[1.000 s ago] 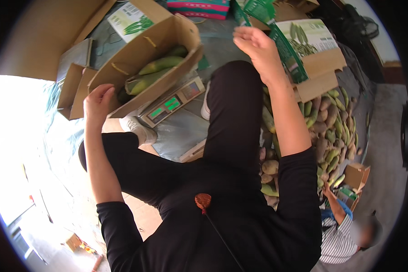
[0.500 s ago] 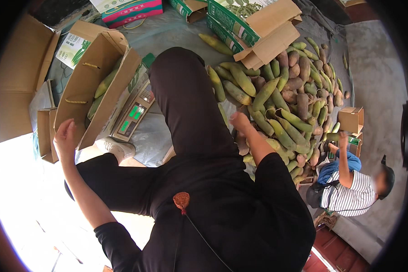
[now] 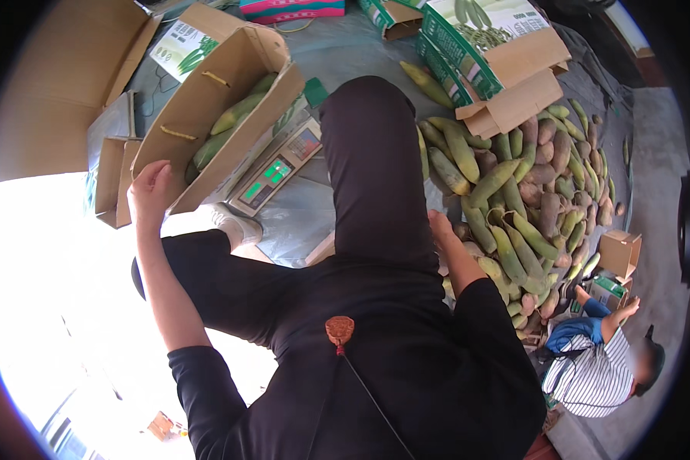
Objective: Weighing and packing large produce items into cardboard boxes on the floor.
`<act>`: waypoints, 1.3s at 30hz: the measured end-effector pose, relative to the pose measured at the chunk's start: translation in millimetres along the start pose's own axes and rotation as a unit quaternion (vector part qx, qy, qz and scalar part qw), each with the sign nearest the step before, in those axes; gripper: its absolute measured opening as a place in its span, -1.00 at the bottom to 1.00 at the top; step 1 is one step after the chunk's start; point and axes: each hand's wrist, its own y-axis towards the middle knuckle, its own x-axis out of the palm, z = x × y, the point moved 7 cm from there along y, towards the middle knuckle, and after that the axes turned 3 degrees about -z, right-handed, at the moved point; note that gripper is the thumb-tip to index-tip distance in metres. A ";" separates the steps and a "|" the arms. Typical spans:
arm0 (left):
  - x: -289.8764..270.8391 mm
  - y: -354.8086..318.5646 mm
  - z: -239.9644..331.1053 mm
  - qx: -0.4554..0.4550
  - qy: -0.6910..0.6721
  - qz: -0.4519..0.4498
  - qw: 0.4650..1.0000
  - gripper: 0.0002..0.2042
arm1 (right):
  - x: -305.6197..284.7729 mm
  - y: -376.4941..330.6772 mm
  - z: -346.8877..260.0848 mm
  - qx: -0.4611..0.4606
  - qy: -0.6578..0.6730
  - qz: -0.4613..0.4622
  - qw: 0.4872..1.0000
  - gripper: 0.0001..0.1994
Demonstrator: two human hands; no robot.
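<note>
Grey tarp [image 3: 299, 222] covers the floor. At nine o'clock the left hand [image 3: 149, 192] grips the rim of the cardboard box [image 3: 207, 115] of mangoes; at three o'clock the right hand [image 3: 439, 228] rests beside the mango pile [image 3: 529, 207], grip hidden.

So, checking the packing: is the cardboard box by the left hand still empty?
No, the open cardboard box that the left hand touches already holds several green-yellow cobs.

Box [image 3: 207, 115] sits on scale [image 3: 277, 170], left of mangoes [image 3: 514, 207].
</note>
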 end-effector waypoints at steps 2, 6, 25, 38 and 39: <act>25.3 15.9 8.7 0.017 -0.035 -0.015 0.999 -0.79 | 1.6 42.6 71.5 -0.002 0.139 0.051 0.989 -0.76; 7.3 7.3 -0.3 0.013 -0.018 0.012 1.000 -0.79 | 12.4 29.8 21.5 -0.146 -0.120 0.053 0.981 -0.77; -14.6 11.1 -21.3 -0.025 -0.015 0.096 0.995 -0.69 | -17.5 -42.0 -40.2 -0.139 0.117 0.073 0.981 -0.73; -14.8 11.1 -43.9 -0.100 0.059 0.097 0.988 -0.46 | 8.9 9.0 10.8 -0.169 0.217 0.080 0.958 -0.71; -15.1 13.4 -54.3 -0.101 0.059 0.093 0.989 -0.43 | 15.2 14.9 4.5 -0.174 0.236 0.089 0.952 -0.71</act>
